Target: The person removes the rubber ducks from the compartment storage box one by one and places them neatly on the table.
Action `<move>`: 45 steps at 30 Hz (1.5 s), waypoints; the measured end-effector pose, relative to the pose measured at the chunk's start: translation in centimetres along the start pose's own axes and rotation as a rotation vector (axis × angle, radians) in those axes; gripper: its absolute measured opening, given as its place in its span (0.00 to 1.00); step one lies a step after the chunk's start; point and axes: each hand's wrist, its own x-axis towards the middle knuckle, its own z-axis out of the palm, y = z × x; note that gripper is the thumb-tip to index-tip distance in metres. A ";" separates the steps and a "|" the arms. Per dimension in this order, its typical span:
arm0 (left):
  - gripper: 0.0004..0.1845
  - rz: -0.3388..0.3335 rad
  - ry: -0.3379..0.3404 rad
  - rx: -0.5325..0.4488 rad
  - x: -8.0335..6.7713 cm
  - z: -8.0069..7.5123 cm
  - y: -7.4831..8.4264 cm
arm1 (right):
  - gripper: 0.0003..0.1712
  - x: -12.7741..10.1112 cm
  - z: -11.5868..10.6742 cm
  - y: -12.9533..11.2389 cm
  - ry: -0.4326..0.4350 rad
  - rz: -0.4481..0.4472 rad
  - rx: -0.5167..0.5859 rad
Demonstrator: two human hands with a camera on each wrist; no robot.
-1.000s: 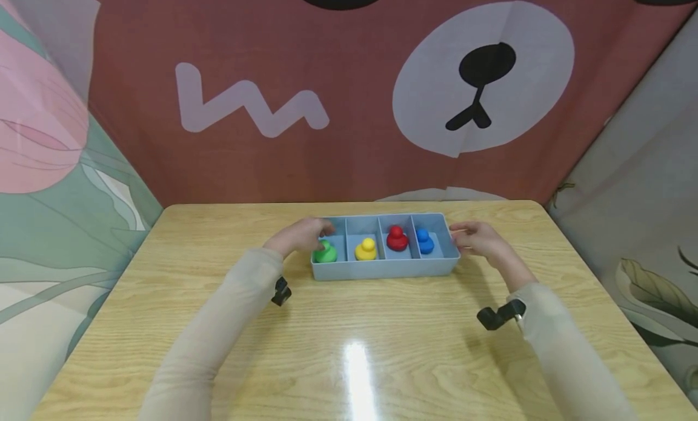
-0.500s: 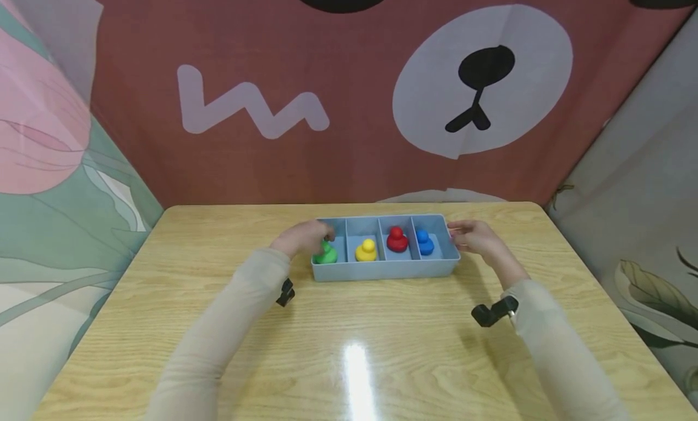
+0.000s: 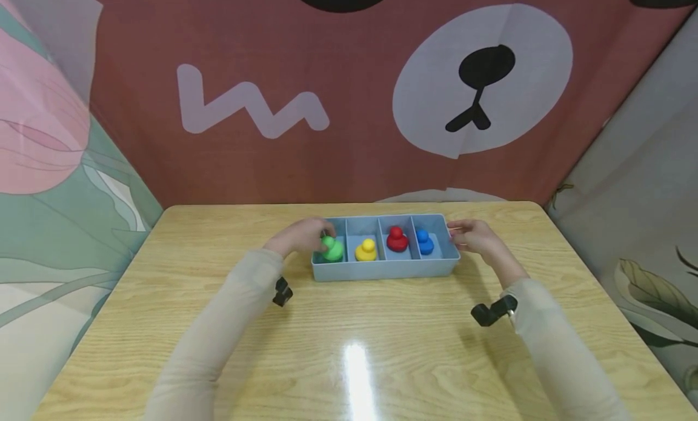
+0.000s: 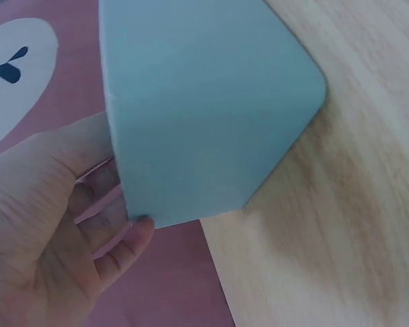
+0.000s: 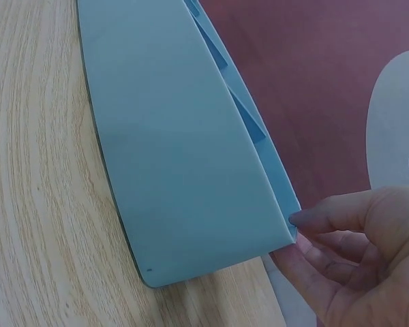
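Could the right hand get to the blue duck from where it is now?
Probably yes. The right hand rests at the tray's right end, the blue duck sits in the nearest compartment, open on top, and nothing lies between them but the low wall.

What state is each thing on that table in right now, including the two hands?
Tray: flat on the table, four compartments, one duck in each.
Green duck: leftmost compartment, left hand pinching it.
Yellow duck: upright, untouched.
Red duck: upright, untouched.
Blue duck: rightmost compartment, untouched.
Right hand: fingers at the tray's right end wall.
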 end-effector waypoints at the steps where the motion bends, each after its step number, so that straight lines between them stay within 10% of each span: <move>1: 0.17 0.000 0.010 -0.017 -0.1 -0.1 0.0 | 0.30 0.0 0.0 0.0 0.001 0.000 0.000; 20: 0.17 0.062 0.263 -0.144 -3.5 -3.6 -1.3 | 0.32 0.2 0.1 0.2 0.014 0.007 0.003; 45: 0.19 -0.089 0.223 -0.176 -7.3 -3.8 -5.3 | 0.31 0.2 0.3 0.2 0.010 0.009 0.005</move>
